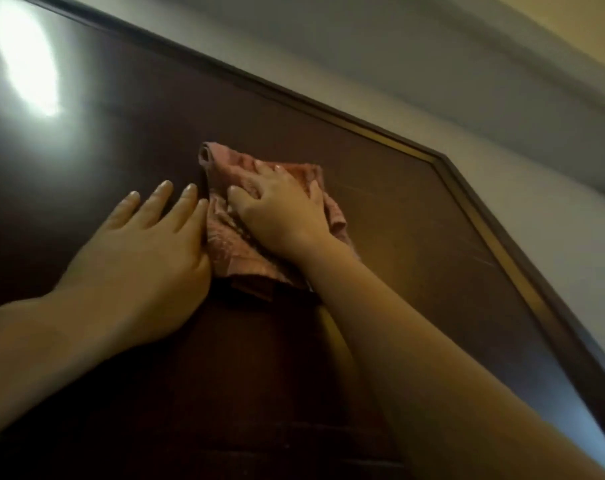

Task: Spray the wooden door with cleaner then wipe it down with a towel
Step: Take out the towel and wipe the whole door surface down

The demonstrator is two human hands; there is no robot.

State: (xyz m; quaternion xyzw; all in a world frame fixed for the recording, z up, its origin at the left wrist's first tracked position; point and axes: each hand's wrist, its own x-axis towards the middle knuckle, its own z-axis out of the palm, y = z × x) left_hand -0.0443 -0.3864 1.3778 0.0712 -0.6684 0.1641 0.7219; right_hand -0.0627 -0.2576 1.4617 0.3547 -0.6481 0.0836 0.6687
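I see my right hand (pixel 281 210) spread over the bunched pink towel (pixel 225 245), pressing it flat against the dark wooden door (pixel 398 223) near its upper right corner, not clenching it. My left hand (pixel 145 251) lies released, fingers straight, palm on the door, touching the towel's left edge.

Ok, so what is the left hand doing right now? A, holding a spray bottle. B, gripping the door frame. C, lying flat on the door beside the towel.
C: the left hand lies with straight fingers on the dark wooden door, beside the pink towel that the right hand presses against the door.
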